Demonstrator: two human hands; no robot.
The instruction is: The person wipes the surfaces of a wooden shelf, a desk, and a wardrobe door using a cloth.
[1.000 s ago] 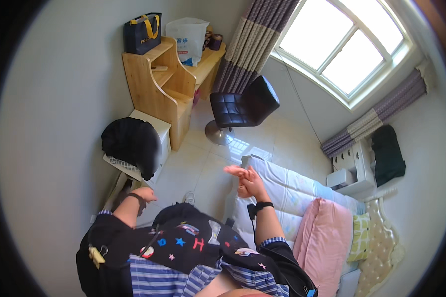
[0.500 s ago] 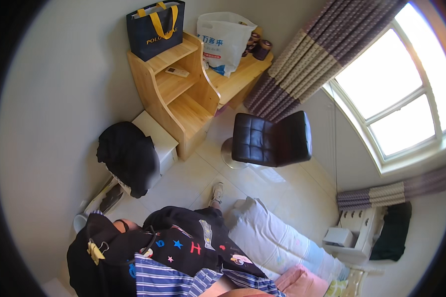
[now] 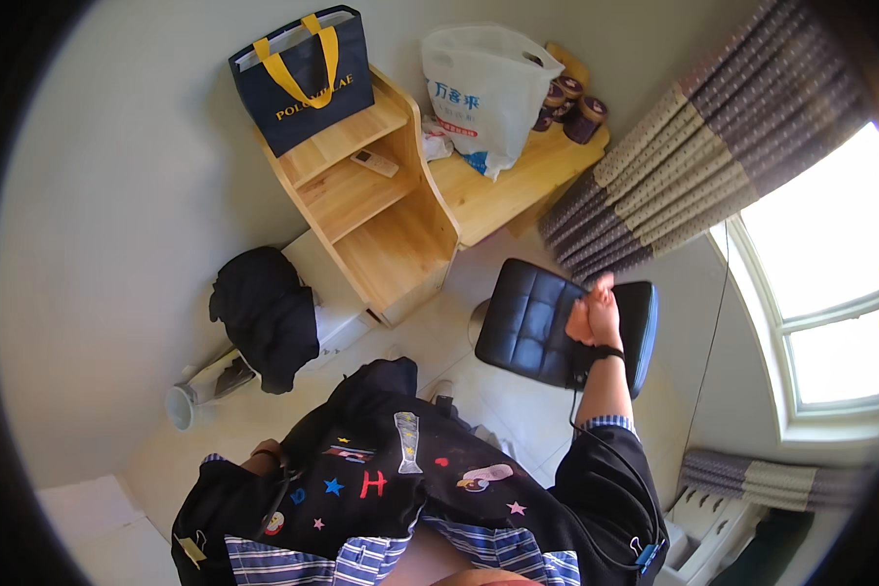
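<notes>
My right hand (image 3: 593,314) is raised in front of me over the black padded chair (image 3: 532,327), fingers close together and pointing up, with nothing in it. A dark band sits on its wrist and a thin cable runs down the sleeve. My left hand (image 3: 264,457) is low at my side; only the wrist shows, and the fingers are hidden under a black garment with coloured patches (image 3: 400,469) that hangs across my front.
A wooden desk with shelves (image 3: 391,210) stands by the wall, carrying a navy paper bag (image 3: 303,78), a white plastic bag (image 3: 483,93) and small jars (image 3: 568,103). A black cloth (image 3: 264,313) lies on a white box. Striped curtains (image 3: 693,156) hang beside the window.
The view has swung toward the desk and chair. My right hand, out of sight half a second ago, has come back into view over the chair.
</notes>
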